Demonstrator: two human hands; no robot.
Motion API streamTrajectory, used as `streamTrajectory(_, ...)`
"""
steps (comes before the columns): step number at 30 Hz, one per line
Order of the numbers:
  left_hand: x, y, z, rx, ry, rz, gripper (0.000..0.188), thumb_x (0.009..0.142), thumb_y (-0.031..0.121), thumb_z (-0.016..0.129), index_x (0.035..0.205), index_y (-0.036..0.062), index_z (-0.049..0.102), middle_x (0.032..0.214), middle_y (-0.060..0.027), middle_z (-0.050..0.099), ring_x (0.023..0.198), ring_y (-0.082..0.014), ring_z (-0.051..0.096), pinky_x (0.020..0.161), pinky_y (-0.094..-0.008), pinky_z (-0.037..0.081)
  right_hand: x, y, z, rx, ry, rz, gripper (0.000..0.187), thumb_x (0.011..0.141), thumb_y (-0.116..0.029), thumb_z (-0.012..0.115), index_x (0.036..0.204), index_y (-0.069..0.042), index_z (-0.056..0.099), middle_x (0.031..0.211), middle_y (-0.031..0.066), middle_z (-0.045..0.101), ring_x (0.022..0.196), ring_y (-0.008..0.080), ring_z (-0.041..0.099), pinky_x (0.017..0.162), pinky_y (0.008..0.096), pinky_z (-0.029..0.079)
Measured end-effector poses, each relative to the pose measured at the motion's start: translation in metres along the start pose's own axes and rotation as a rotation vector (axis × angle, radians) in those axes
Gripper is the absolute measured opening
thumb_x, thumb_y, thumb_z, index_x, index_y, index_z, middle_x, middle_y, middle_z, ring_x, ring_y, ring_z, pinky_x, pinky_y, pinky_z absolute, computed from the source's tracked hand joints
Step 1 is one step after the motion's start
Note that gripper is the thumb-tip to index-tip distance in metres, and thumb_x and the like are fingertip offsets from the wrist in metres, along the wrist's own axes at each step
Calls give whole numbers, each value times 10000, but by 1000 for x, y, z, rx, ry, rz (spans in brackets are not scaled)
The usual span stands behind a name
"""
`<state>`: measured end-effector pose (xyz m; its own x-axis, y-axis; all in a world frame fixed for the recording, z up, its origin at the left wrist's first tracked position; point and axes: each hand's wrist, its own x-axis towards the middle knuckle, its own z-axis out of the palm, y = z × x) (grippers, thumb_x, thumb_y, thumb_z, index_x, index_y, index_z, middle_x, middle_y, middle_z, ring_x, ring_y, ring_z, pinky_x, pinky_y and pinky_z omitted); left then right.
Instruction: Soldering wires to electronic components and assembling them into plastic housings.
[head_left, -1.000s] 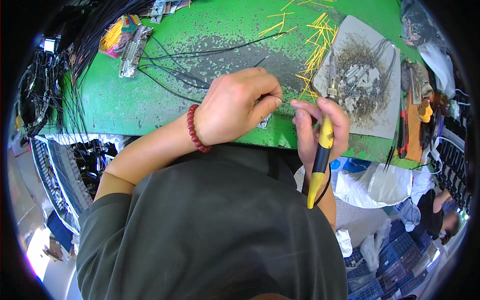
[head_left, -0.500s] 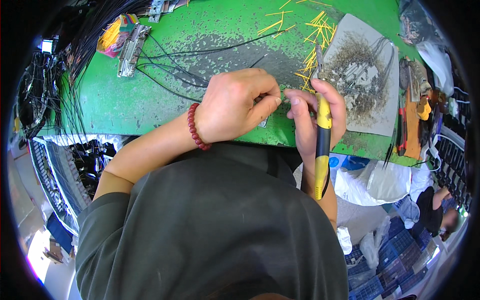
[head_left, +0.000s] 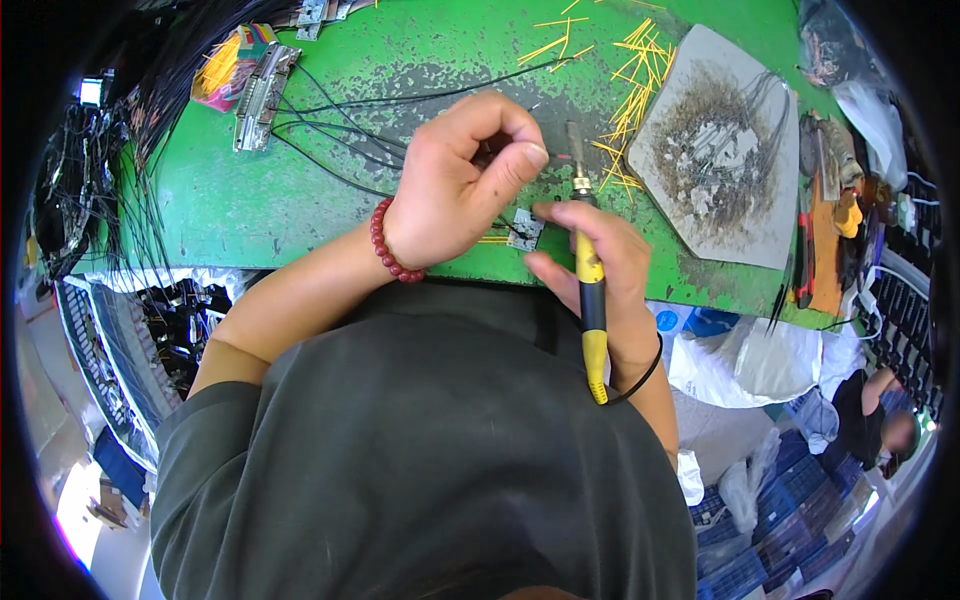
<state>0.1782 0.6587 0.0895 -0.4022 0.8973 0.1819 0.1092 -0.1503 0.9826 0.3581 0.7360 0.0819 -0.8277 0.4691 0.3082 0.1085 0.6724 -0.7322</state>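
Note:
My left hand (head_left: 455, 180), with a beaded bracelet (head_left: 381, 240) at its wrist, is closed in a pinch. From its fingertips sticks a thin wire end (head_left: 562, 156) with a reddish tip, close to the iron's tip. A yellow and black soldering iron (head_left: 593, 310) is held upright in my right hand (head_left: 618, 255), its metal tip pointing away from me. The right thumb and index finger are apart. Between the hands, a small silver metal plate (head_left: 525, 230) lies on the green table with dark wire on it. Thin yellow sticks (head_left: 492, 240) show beside the plate, partly behind my left hand.
A grey board (head_left: 740, 235) with dark residue lies at the right, with loose yellow sticks (head_left: 640, 85) beside it. Black wires run left to a metal strip (head_left: 264, 98) near a box of yellow sticks (head_left: 218, 75). Hand tools (head_left: 825, 230) line the right edge. Another person sits far right.
My left hand has lifted away from me, bringing the wire end up. My right hand has shifted left and nearer with the soldering iron, uncovering the small plate.

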Motion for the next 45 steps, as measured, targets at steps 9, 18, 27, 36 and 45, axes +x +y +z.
streamTrajectory(9,-5,23,-9,370,-340,20,91,773,21,638,792,8,550,780,-110,576,723,-245,580,636,-312,459,-4,10,10,-50,110,33,479,633,-34,757,1067,-104,567,659,66,509,575,267,525,522,379,391)
streamTrajectory(18,-13,1,14,616,-236,202,90,736,44,621,744,37,532,757,-93,565,723,-296,562,612,-381,458,-7,-2,-1,36,169,161,435,728,-13,708,1135,-67,563,928,131,660,826,244,669,676,309,515)
streamTrajectory(27,-9,4,14,686,-297,128,79,739,39,612,748,34,533,763,-84,569,740,-292,568,618,-378,462,-36,-7,-26,381,521,315,724,883,-585,468,1171,77,533,649,85,609,471,55,415,453,174,291)
streamTrajectory(36,-8,3,15,693,-301,133,111,743,77,606,712,36,508,755,-108,556,755,-307,574,636,-408,473,-41,-2,-20,549,642,364,327,786,-248,637,890,43,528,684,63,529,509,71,449,472,179,337)
streamTrajectory(45,-7,3,14,688,-305,148,93,733,37,623,747,34,531,748,-90,562,725,-297,567,606,-381,463,-53,8,-19,580,508,362,241,754,-150,681,857,-2,520,699,10,494,582,59,396,534,203,300)
